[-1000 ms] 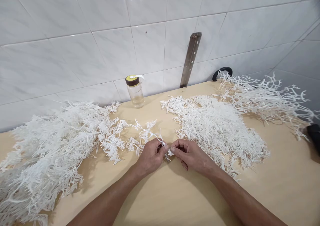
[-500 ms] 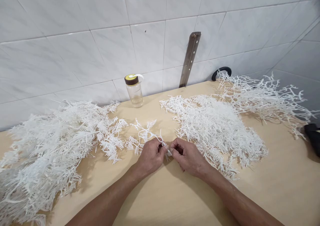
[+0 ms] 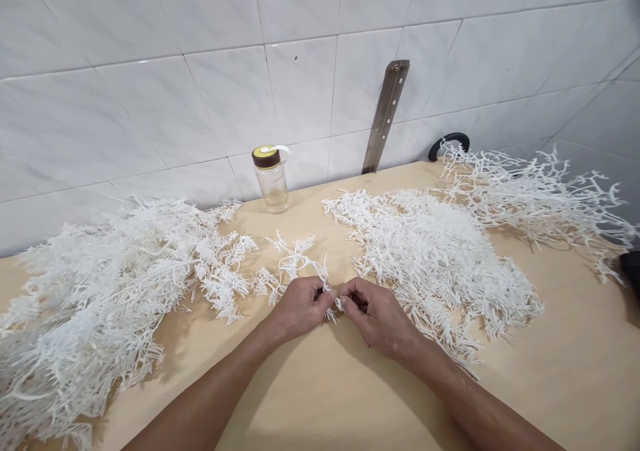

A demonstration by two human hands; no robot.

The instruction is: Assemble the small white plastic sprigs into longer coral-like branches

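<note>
Both of my hands meet at the middle of the wooden table (image 3: 320, 411). My left hand (image 3: 304, 306) is closed in a pinch on a white plastic branch (image 3: 296, 259), whose thin forked twigs stick out beyond the fingers. My right hand (image 3: 376, 312) pinches a small white sprig (image 3: 339, 303) at the end of that branch, close to the left fingertips. The exact joint between the fingers is partly hidden. To the left spreads a large heap of white feathery sprigs (image 3: 130, 284). A flatter pile of white sprigs (image 3: 435, 258) lies beside my right hand.
Bare white branches (image 3: 530, 191) are heaped at the back right. A clear bottle (image 3: 274, 188) with a dark and yellow lid stands near the tiled wall (image 3: 210, 118). A slotted metal bracket (image 3: 386, 114) leans there. Behind the branches shows a black ring (image 3: 449, 143).
The view has shifted slightly. My hands stay together on the branch, with the right fingers a little apart from the left and the small sprig showing more between them.
</note>
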